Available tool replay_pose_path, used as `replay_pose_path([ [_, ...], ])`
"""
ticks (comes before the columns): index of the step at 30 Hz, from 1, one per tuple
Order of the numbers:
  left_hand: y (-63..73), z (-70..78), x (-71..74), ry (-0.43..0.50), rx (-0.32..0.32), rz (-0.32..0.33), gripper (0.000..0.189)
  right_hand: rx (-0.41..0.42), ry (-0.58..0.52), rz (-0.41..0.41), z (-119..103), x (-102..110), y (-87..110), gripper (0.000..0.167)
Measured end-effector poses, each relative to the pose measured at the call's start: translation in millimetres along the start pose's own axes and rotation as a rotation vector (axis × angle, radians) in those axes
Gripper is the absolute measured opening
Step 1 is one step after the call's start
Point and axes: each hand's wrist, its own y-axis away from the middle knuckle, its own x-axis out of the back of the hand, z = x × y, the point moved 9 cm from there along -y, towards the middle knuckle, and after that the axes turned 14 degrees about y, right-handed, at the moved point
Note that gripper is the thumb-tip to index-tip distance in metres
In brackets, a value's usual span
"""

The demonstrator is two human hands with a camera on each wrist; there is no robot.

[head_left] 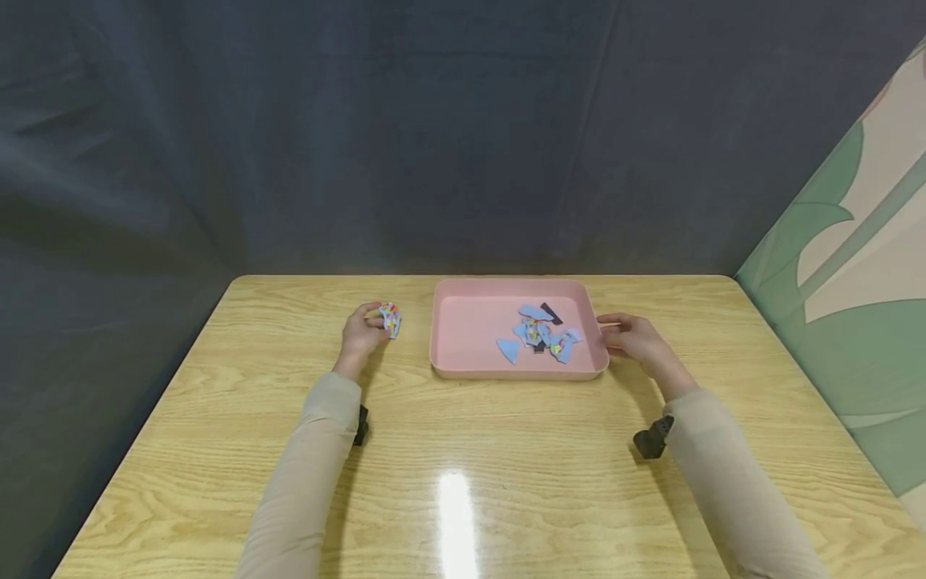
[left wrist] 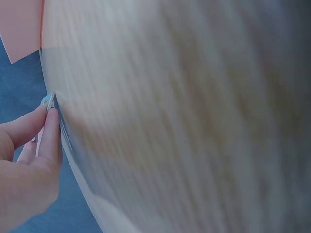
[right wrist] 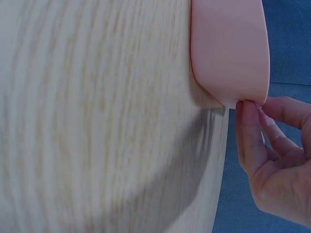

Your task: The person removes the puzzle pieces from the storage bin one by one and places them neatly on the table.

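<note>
Left of the tray, my left hand (head_left: 359, 334) pinches a flat, irregular light-blue piece (head_left: 391, 320) with red, yellow and purple patches. It is held above the wooden table, at the fingertips; in the left wrist view only the piece's thin edge (left wrist: 51, 100) shows. The pink tray (head_left: 463, 330) lies in the table's far middle. At its right end, fingertips of my right hand (head_left: 628, 336) touch the outer wall near the rim. Several similar blue pieces (head_left: 509, 350), some with coloured patches, lie in the tray's right half, partly overlapping.
A black strip (head_left: 552, 313) lies among the pieces, and another dark bit (head_left: 538, 347) sits below them. The wooden table (head_left: 535, 474) spreads toward me. Behind it hangs a dark curtain (head_left: 463, 145); a leaf-patterned cloth (head_left: 868, 281) borders the right side.
</note>
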Motion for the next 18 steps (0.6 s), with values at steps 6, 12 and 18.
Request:
replay_pose_path([
  [6, -3.9, 0.9, 2.2, -0.068, -0.033, 0.018, 0.062, -0.004, -0.005, -0.004, 0.7, -1.2, -0.7, 0.054],
  [12, -7.3, 0.1, 3.3, -0.104, -0.03, 0.023, 0.063, -0.004, -0.017, -0.008, 0.7, -1.6, -0.1, 0.054],
  [18, -8.1, 2.2, 3.8, -0.151, -0.049, 0.015, 0.062, -0.005, -0.023, -0.002, -0.1, -0.8, 0.3, 0.054],
])
